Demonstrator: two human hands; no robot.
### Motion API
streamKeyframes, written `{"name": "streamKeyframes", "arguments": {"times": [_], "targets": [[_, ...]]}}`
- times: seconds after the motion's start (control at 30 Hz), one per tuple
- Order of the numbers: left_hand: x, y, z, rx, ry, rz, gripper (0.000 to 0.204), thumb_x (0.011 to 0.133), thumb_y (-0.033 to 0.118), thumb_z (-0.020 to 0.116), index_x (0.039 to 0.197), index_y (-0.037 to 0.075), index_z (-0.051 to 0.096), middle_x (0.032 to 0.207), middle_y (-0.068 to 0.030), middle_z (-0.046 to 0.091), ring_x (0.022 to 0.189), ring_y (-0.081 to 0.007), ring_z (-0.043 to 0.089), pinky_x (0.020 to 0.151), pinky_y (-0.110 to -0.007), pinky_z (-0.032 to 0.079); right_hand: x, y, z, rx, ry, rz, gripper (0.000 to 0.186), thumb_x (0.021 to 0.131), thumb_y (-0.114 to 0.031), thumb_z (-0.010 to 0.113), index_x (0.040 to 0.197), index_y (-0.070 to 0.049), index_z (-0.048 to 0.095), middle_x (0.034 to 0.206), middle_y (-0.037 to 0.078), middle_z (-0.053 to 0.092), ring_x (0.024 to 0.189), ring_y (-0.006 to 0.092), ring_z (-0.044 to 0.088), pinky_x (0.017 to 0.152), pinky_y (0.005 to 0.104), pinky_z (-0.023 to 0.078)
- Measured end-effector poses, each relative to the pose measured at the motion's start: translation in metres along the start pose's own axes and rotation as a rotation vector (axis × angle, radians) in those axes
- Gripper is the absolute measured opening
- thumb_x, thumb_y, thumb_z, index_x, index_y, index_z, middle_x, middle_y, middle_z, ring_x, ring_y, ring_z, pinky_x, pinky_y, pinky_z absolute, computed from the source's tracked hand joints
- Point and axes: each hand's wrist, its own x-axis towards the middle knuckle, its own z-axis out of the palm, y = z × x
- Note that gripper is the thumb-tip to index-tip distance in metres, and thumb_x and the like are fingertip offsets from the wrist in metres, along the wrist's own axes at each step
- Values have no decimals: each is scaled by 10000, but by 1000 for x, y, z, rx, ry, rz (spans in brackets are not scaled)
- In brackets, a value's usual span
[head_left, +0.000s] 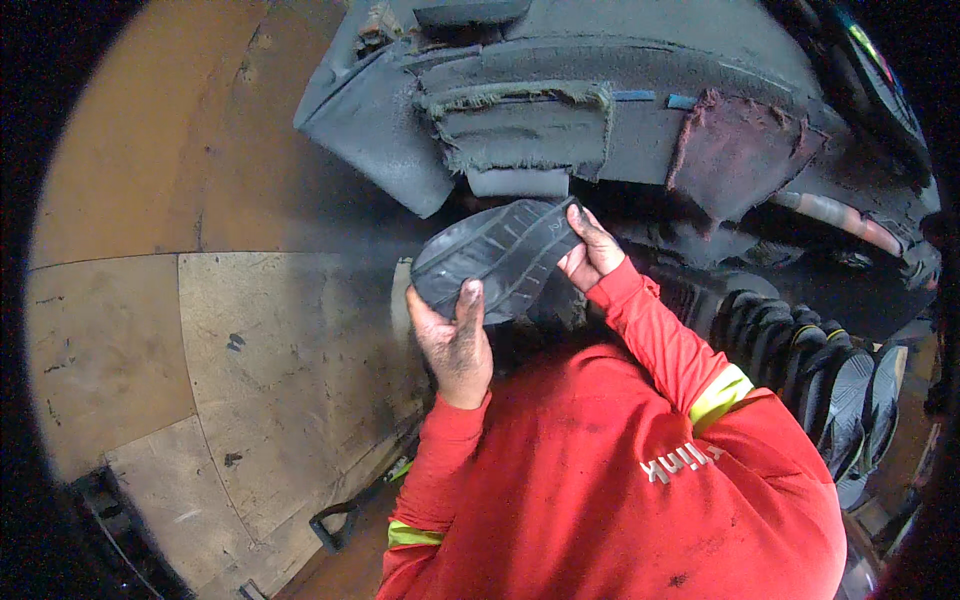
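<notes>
Brown wooden panels [265,345], scuffed and marked black, fill the left side. Across the far side spreads a grey machine [640,140] coated in dark dust. On the near side is the person's red top [620,480], with yellow-green bands on both sleeves. To the right, dark soles [845,395] stand on edge in a close row. Two frayed cloths hang on the machine: a reddish one [735,150] at right and a grey-green one [525,130] at centre. Just on the near side of the grey-green cloth, a black, ribbed, sole-shaped piece [500,250] is held up, tilted, between both hands. The left hand [455,345], smudged dark, is partly closed on its left, near edge, the thumb raised against it. The right hand [595,250] pinches its right end, thumb on top, the other fingers partly hidden. Near left lies a small black handle [335,525].
</notes>
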Motion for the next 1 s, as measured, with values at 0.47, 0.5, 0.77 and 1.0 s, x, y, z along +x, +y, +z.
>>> {"name": "streamKeyframes", "arguments": {"times": [0.47,0.5,0.77,1.0], "targets": [[5,13,8,237,-154,27,440,946,153,691,1260,5,421,1205,-97,560,1098,-156,529,991,-313,415,-6,-2,11,168,0,0,405,1018,-299,539,1305,-14,528,1307,176,613,1222,339,584,1044,529,450],[4,18,9,260,-177,46,437,945,140,688,1262,4,418,1199,-97,560,1090,-155,532,983,-311,422,-5,2,12,205,2,7,393,1028,-287,512,1294,2,537,1318,189,602,1247,343,560,1069,529,425],[6,30,14,324,-208,28,543,898,145,743,1308,-6,422,1219,-113,561,1089,-195,545,989,-335,420,-5,9,23,232,-12,32,395,1021,-282,514,1282,13,548,1321,188,599,1254,355,548,1094,538,395],[-6,38,-9,173,-148,10,523,892,109,743,1302,-1,438,1244,-109,550,1133,-188,527,1007,-325,409,-10,19,28,325,-110,89,370,1010,-272,539,1266,-6,564,1293,174,619,1243,347,558,1101,557,375]]}}
